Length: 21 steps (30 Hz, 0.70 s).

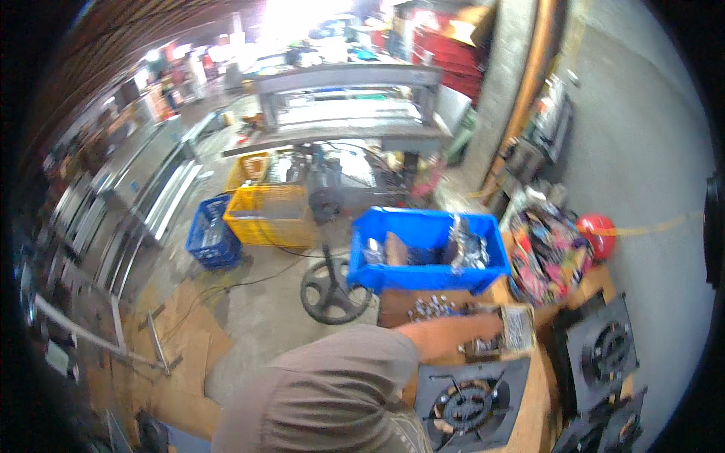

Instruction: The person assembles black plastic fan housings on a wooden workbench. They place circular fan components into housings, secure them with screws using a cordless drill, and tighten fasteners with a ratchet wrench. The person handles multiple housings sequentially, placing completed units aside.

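From the lower edge my left arm, in a grey short sleeve, reaches across to the right. At its end my left hand [488, 328] is at a small open carton [519, 329] holding dark metal parts; its fingers are blurred and hidden. Just below the forearm lies a black gas burner plate [516, 381] with a round burner and pan supports, on a wooden work surface [535, 423]. Several small shiny metal parts [433, 308] are scattered beyond the forearm. My right hand is out of view.
A blue bin [430, 281] with bagged parts stands beyond the arm. More burner plates [604, 351] lie at right, near a colourful cloth bundle [547, 253] and a red round object [598, 235]. Yellow crates [272, 226], a blue basket [214, 245] and a black handwheel [332, 294] are further left.
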Available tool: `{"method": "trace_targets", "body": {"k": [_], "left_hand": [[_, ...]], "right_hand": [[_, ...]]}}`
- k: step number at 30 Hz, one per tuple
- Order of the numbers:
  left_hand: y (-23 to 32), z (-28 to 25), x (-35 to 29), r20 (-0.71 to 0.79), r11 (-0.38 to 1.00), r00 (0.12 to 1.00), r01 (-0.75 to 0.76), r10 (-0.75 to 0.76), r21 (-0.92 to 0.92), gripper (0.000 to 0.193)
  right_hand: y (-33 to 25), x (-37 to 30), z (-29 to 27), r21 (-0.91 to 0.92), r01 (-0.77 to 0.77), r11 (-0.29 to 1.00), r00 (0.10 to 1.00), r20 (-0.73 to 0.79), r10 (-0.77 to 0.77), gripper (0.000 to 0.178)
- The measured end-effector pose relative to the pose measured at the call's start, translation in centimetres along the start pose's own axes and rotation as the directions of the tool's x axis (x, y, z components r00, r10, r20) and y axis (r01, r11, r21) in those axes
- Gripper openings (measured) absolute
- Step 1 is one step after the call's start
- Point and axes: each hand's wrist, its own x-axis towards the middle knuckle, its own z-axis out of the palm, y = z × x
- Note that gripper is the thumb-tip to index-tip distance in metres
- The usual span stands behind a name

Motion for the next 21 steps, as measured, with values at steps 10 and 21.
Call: {"method": "trace_targets", "body": {"k": [10, 21], "left_hand": [[-1.1, -8.1, -9.9, -0.031, 0.815, 0.997, 0.041, -0.072, -0.578, 0.025], [-0.9, -0.8, -18.9, 0.102, 0.969, 0.989, 0.124, -0.104, -0.214, 0.025]], "right_hand": [[9.9, -8.5, -1.0, -0.188, -0.438, 0.879, 0.897, -0.037, 0.44, 0.057], [11.1, -7.9, -0.7, -0.158, -0.438, 0.885, 0.894, 0.027, 0.447, 0.065]]}}
